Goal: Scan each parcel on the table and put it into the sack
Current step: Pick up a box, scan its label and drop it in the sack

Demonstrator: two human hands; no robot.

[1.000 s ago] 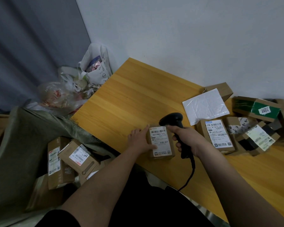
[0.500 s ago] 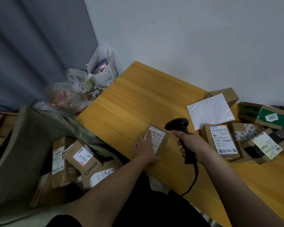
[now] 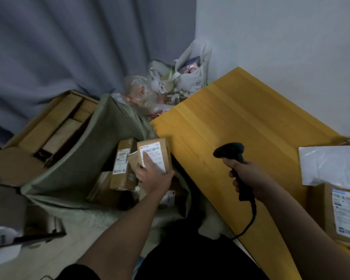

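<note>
My left hand [image 3: 153,176] grips a small cardboard parcel [image 3: 154,153] with a white label, held over the open mouth of the grey-green sack [image 3: 77,158] left of the table. Inside the sack lie several labelled boxes, one upright [image 3: 122,164]. My right hand [image 3: 246,174] holds the black barcode scanner [image 3: 230,153] above the wooden table [image 3: 240,122], its cable hanging off the front edge. At the right edge lie a white plastic mailer [image 3: 331,164] and a labelled box [image 3: 343,213].
Plastic bags [image 3: 170,85] of items are piled in the corner beyond the sack. An open cardboard carton [image 3: 49,124] stands left of the sack before a grey curtain. A dark object [image 3: 28,237] lies on the floor at lower left.
My left hand has lifted the small parcel off the table and carried it left over the sack. The view has swung left. The right hand still holds the scanner.
</note>
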